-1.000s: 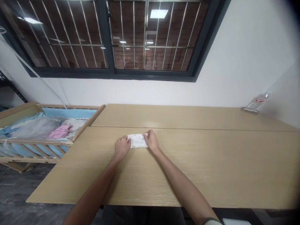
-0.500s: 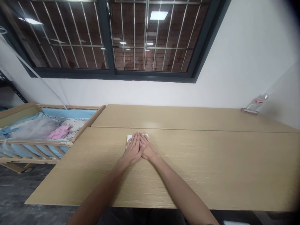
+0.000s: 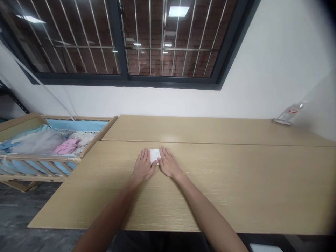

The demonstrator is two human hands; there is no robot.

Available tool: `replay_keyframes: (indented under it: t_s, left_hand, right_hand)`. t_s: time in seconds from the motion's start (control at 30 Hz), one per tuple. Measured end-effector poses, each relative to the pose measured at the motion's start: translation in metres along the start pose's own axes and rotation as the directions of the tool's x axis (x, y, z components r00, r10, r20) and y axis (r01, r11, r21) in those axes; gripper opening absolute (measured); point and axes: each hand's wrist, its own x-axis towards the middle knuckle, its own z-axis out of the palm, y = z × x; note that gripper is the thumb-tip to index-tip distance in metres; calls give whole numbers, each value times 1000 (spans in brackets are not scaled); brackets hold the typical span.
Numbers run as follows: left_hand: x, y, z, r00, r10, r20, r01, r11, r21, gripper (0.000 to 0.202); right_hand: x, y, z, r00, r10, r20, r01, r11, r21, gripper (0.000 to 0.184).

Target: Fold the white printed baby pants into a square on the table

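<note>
Lying flat, open, w/o grip, L hand & R hand part-hide white cloth; sides unseen.

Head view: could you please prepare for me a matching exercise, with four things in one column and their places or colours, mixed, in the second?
Things:
1. small white cloth
2. pink cloth
3. window frame
4. transparent item

Places or colours:
A. dark, set in the white wall
B. at the far right of the table
C. inside the crib
D. showing between the left hand and right hand

Right pairs: 1-D, 2-C, 3-A, 4-B.
</note>
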Motion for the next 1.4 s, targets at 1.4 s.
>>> replay_keyframes:
  t_s: [1.4]
  left_hand:
    - [-2, -4, -41, 985, -128, 115, 172, 773, -611, 43]
  right_hand:
    - [54, 29, -34, 959, 282, -40, -140, 589, 796, 45]
